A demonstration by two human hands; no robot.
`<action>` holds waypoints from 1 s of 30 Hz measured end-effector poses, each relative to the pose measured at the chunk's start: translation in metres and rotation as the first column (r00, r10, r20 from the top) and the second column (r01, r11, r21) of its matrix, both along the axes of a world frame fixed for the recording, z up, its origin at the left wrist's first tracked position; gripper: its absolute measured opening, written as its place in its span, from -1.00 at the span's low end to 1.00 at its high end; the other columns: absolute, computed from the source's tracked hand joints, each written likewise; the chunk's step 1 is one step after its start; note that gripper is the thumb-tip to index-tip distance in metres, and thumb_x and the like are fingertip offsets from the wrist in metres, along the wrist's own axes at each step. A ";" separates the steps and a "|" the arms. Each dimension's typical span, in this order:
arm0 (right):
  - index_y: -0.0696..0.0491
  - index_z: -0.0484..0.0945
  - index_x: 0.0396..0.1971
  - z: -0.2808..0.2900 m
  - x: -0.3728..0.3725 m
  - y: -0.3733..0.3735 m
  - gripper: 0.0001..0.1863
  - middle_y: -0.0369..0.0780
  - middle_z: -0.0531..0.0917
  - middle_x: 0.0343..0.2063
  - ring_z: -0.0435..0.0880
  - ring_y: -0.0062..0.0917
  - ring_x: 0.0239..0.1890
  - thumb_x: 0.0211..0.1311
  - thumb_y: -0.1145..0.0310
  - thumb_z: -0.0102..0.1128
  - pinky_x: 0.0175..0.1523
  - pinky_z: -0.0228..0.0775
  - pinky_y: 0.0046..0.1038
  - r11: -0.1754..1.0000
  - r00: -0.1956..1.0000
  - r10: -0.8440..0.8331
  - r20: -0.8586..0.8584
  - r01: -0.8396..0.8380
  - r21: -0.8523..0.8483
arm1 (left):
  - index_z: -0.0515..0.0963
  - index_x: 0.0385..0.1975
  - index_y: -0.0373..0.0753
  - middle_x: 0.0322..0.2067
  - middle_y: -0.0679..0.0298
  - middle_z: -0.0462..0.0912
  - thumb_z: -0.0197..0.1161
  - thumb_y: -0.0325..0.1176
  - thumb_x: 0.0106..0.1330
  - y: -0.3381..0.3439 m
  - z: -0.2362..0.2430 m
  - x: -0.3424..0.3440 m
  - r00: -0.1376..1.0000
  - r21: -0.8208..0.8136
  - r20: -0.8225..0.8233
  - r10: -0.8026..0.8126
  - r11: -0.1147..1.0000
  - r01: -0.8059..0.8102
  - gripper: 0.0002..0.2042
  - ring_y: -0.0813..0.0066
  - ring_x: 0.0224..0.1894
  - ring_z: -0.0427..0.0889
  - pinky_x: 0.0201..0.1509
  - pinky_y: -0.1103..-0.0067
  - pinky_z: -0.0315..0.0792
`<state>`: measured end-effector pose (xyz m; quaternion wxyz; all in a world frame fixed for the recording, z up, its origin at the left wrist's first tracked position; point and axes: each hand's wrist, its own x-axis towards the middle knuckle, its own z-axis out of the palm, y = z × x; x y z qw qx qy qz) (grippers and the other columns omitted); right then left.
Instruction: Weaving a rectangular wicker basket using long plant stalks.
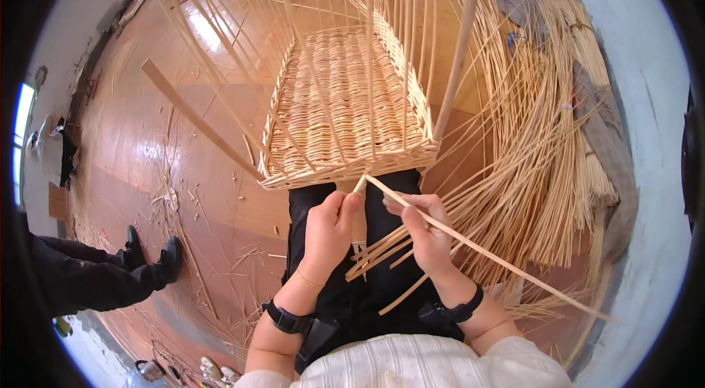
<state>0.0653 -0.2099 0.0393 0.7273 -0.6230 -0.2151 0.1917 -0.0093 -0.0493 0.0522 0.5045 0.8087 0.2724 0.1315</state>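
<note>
In front of me, a wicker basket base (334,102) with a low woven rim rests by my knees, tall stakes rising around it. Two thicker posts (194,116) stand at its near corners. My left hand (330,230) is closed on a short pale stick end (360,184) just short of the near rim. Between thumb and fingers, my right hand (427,235) grips a long wicker rod (507,257) that slants down to the right. The rod's upper end meets the short stick end; I cannot tell whether they are one bent piece.
A large heap of loose wicker rods (529,168) lies to the right, some reaching over my lap. Offcuts (172,197) litter the brown floor (125,153). At the left, another person's legs (95,270) in dark trousers and shoes stretch inward. A pale wall (646,131) stands right.
</note>
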 end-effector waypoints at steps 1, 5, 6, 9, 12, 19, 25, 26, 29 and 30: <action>0.22 0.41 -0.07 0.003 0.005 -0.002 -0.74 0.05 0.63 -0.02 0.66 -0.30 0.04 0.50 0.31 -0.04 0.18 0.52 -0.23 1.000 1.000 0.009 0.000 -0.009 -0.006 | 0.47 -0.45 -0.38 -0.70 0.04 0.42 0.14 -0.18 0.45 0.004 -0.003 -0.001 1.000 -0.006 0.000 0.009 1.000 -0.009 -0.65 0.12 -0.68 0.40 -0.56 0.42 0.26; 0.28 0.51 -0.15 0.025 0.018 -0.011 -0.57 0.09 0.64 -0.05 0.65 -0.22 0.04 0.54 0.16 -0.14 0.24 0.45 -0.17 0.997 0.996 0.044 0.082 -0.038 -0.069 | 0.54 -0.33 -0.37 -0.69 0.14 0.44 0.12 -0.27 0.47 0.012 -0.003 -0.003 1.000 -0.045 0.020 -0.018 0.999 0.019 -0.74 0.32 -0.67 0.39 -0.54 0.49 0.28; 0.27 0.52 -0.17 0.023 0.016 -0.012 -0.55 0.10 0.63 -0.05 0.64 -0.21 0.05 0.54 0.14 -0.17 0.23 0.46 -0.19 1.000 1.000 0.020 0.017 -0.020 0.022 | 0.54 -0.29 -0.36 -0.65 0.29 0.42 0.09 -0.27 0.49 0.008 0.002 0.000 0.998 -0.246 0.068 0.012 0.969 0.005 -0.75 0.53 -0.61 0.35 -0.52 0.60 0.25; 0.27 0.56 -0.14 0.023 0.013 -0.001 -0.49 0.09 0.63 -0.02 0.59 -0.23 0.12 0.57 0.13 -0.26 0.29 0.36 -0.20 0.983 0.991 -0.006 -0.132 0.030 0.182 | 0.42 -0.06 -0.30 -0.49 0.49 0.35 0.02 -0.29 0.53 -0.015 0.004 0.020 0.959 -0.482 0.255 0.121 0.876 0.017 -0.80 0.81 -0.55 0.23 -0.52 0.76 0.15; 0.26 0.49 0.07 0.025 0.006 0.024 -0.39 0.01 0.56 0.09 0.47 -0.29 0.24 0.56 0.01 -0.35 0.42 0.15 -0.23 0.930 0.891 0.001 -0.454 0.166 0.328 | 0.26 -0.07 -0.21 -0.51 0.50 0.27 -0.03 -0.31 0.55 -0.043 0.016 0.041 0.885 -0.631 0.361 0.293 0.776 0.000 -0.86 0.81 -0.58 0.21 -0.59 0.75 0.11; 0.20 0.20 0.37 0.043 -0.004 0.041 -0.34 -0.13 0.36 0.32 0.28 -0.43 0.38 0.54 -0.02 -0.37 0.46 0.02 -0.37 0.945 0.783 0.100 -0.614 0.118 0.304 | 0.30 -0.22 -0.23 -0.41 0.38 0.43 -0.08 -0.22 0.58 -0.061 0.028 0.062 0.825 -0.460 0.446 0.348 0.880 -0.123 -0.79 0.75 -0.42 0.35 -0.37 0.74 0.32; 0.18 0.13 0.41 0.039 0.020 0.032 -0.37 -0.16 0.33 0.35 0.25 -0.45 0.40 0.57 0.03 -0.38 0.48 -0.03 -0.42 0.931 0.852 0.189 -0.488 0.002 0.365 | 0.45 -0.18 -0.31 -0.58 0.26 0.56 -0.04 -0.21 0.56 -0.055 0.030 0.059 0.851 -0.467 0.398 0.342 0.874 -0.133 -0.73 0.60 -0.56 0.50 -0.48 0.60 0.39; 0.18 0.13 0.41 0.041 0.015 0.039 -0.37 -0.15 0.32 0.35 0.24 -0.45 0.40 0.57 0.04 -0.38 0.48 -0.03 -0.41 0.950 0.868 0.174 -0.465 -0.023 0.313 | 0.43 -0.27 -0.30 -0.57 0.35 0.49 -0.07 -0.19 0.57 -0.057 0.035 0.055 0.885 -0.442 0.359 0.297 0.889 -0.119 -0.71 0.65 -0.51 0.43 -0.46 0.61 0.34; 0.17 0.14 0.41 0.039 0.017 0.042 -0.39 -0.16 0.31 0.36 0.24 -0.46 0.40 0.58 0.06 -0.37 0.46 -0.02 -0.42 0.978 0.867 0.184 -0.464 -0.111 0.179 | 0.41 -0.42 -0.34 -0.56 0.29 0.50 -0.07 -0.19 0.57 -0.057 0.028 0.040 0.903 -0.372 0.346 0.254 0.921 -0.116 -0.64 0.57 -0.53 0.41 -0.47 0.54 0.31; 0.17 0.16 0.40 0.035 0.017 0.044 -0.40 -0.16 0.32 0.36 0.26 -0.46 0.39 0.58 0.07 -0.36 0.46 -0.01 -0.40 0.975 0.884 0.207 -0.419 -0.154 0.158 | 0.43 -0.40 -0.35 -0.57 0.19 0.52 -0.03 -0.20 0.55 -0.048 0.025 0.026 0.958 -0.295 0.265 0.111 0.955 -0.029 -0.65 0.45 -0.56 0.45 -0.48 0.50 0.33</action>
